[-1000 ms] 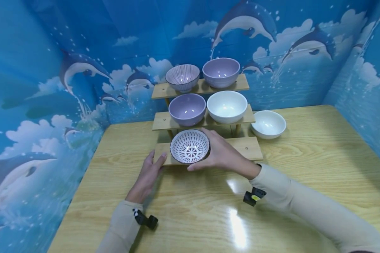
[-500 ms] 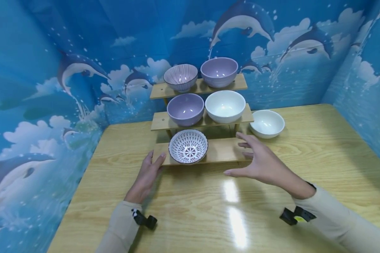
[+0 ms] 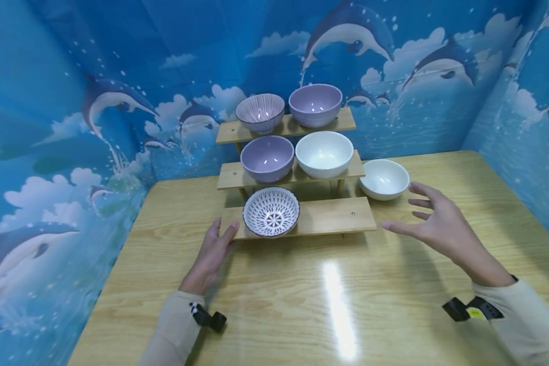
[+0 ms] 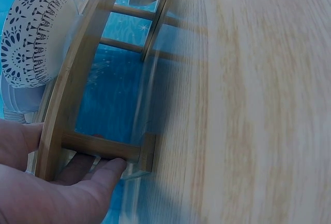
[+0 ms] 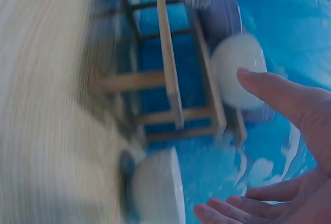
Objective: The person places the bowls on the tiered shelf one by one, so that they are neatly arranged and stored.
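My left hand (image 3: 210, 256) grips the left end of the lowest shelf of a three-tier wooden display stand (image 3: 334, 217); in the left wrist view its thumb lies on the shelf's upper side and its fingers reach underneath, by the leg. A white bowl with a dark pattern (image 3: 271, 212) sits on that shelf, left of its middle. My right hand (image 3: 448, 231) hovers right of the stand, holding nothing, thumb and fingers spread. Nearest to it is a small plain white bowl (image 3: 384, 179) standing on the table, also low in the right wrist view (image 5: 158, 188).
On the middle shelf stand a purple bowl (image 3: 267, 158) and a larger white bowl (image 3: 324, 154). The top shelf bears a striped bowl (image 3: 260, 113) and another purple bowl (image 3: 315, 105). A blue dolphin-print backdrop (image 3: 183, 61) encloses the wooden table (image 3: 274, 305) at the back and sides.
My right hand has let go of the patterned bowl, which stays on the lowest shelf, and has moved right to near the small white bowl. My left hand keeps its place on the stand.
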### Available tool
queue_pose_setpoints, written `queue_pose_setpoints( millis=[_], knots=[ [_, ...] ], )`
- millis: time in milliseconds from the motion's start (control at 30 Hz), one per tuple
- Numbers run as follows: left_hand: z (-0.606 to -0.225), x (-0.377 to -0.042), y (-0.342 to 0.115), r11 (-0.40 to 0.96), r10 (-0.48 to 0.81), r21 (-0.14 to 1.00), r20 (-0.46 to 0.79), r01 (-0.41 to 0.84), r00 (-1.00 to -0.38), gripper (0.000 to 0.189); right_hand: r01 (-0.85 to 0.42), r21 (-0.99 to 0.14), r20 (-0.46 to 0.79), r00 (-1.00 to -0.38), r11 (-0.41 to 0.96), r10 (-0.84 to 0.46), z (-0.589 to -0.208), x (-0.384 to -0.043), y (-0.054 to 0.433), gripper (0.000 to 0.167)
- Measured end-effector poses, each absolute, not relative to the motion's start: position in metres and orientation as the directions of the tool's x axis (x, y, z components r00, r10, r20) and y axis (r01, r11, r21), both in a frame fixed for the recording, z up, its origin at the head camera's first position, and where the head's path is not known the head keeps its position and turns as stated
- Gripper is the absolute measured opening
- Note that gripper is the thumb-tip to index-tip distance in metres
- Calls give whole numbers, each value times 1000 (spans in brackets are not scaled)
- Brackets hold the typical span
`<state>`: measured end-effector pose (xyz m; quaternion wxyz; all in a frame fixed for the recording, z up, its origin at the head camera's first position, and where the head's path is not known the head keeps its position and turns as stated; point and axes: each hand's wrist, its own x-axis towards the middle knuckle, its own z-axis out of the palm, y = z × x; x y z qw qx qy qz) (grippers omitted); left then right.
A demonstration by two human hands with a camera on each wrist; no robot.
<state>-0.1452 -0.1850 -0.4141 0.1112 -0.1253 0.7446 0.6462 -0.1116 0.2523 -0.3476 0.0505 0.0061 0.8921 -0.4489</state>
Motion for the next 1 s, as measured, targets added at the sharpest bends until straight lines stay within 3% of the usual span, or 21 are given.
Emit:
queue_pose_setpoints(
  millis=[433, 633, 900, 1000],
  knots=[
    [-413, -144, -185, 139, -63, 924, -352, -357, -934, 78, 135, -738, -122, -990, 661, 67, -376, -156, 278, 132],
    [-414, -144, -186, 133, -53, 930, -338, -342, -940, 77, 115, -710, -87, -993, 694, 76, -390, -179, 276, 138],
    [-414, -143, -186, 125, -45, 935, -330, -333, -943, 76, -6, -773, 56, -997, 634, 59, -406, -205, 264, 111],
    [-414, -143, -185, 124, -48, 933, -333, -336, -942, 77, -4, -761, 64, -995, 649, 70, -408, -210, 262, 109]
  ],
)
